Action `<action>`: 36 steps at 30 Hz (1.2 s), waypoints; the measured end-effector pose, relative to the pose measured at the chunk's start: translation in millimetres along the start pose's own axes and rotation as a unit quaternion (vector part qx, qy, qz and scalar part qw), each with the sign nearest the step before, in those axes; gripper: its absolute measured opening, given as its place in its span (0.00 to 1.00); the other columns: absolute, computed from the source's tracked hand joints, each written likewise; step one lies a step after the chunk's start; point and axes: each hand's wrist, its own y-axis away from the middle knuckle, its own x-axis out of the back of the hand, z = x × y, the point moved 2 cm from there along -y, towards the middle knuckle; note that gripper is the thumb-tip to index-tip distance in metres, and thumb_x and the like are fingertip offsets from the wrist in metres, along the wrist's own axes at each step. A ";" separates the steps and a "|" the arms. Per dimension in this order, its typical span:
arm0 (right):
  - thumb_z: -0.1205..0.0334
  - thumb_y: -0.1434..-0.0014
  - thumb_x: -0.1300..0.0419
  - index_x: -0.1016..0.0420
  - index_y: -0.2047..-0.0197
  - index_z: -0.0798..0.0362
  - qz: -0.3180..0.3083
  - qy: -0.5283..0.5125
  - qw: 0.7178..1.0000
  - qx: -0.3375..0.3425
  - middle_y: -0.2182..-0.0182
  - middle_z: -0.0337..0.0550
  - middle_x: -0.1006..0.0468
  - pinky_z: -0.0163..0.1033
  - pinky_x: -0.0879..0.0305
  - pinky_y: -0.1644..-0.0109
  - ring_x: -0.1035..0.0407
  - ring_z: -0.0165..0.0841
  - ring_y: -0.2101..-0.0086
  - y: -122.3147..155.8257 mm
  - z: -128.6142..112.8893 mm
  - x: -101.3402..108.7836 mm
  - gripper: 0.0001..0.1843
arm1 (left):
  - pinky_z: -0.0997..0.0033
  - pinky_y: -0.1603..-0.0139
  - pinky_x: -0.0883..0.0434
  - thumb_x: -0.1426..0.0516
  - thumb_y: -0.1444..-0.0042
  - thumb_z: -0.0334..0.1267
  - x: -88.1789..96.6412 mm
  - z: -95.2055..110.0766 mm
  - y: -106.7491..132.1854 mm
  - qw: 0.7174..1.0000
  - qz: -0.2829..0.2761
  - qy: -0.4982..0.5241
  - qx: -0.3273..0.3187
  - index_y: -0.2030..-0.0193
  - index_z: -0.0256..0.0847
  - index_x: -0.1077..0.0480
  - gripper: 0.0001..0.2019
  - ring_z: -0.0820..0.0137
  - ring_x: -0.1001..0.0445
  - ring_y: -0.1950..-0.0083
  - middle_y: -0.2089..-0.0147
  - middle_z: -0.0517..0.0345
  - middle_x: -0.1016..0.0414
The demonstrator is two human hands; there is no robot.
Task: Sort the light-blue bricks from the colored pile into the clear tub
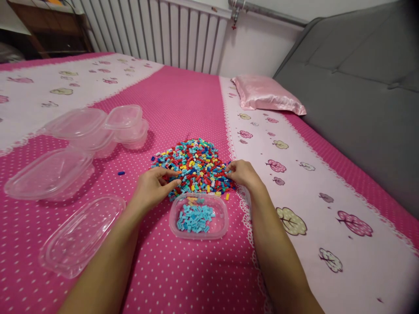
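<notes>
My left hand (151,186): thumb and fingers parted, gripping nothing visible
My right hand (244,172): curled, fingertips indistinct; grip unclear
Brick pile (196,168): mixed-colour plastic
Tub (222,220): clear, rounded

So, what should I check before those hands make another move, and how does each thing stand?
1. Open container upright beside the pile: ok.
2. Light-blue bricks inside it: ok.
3. Every brick in the pile or container: not ok; a dark-blue brick lies apart.
4. Left hand at the pile: ok.
5. Right hand gripping a brick: cannot tell.
</notes>
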 end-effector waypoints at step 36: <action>0.70 0.52 0.40 0.21 0.66 0.53 0.048 -0.034 0.998 -0.020 0.69 0.43 0.20 0.31 0.39 0.65 0.28 0.31 0.68 -3.4 8.5 -0.1 0.09 | 0.75 0.79 0.42 0.40 0.54 0.49 1.0 6.6 1.4 1.000 -0.014 0.024 0.003 0.60 0.34 0.22 0.21 0.74 0.40 0.80 0.78 0.57 0.27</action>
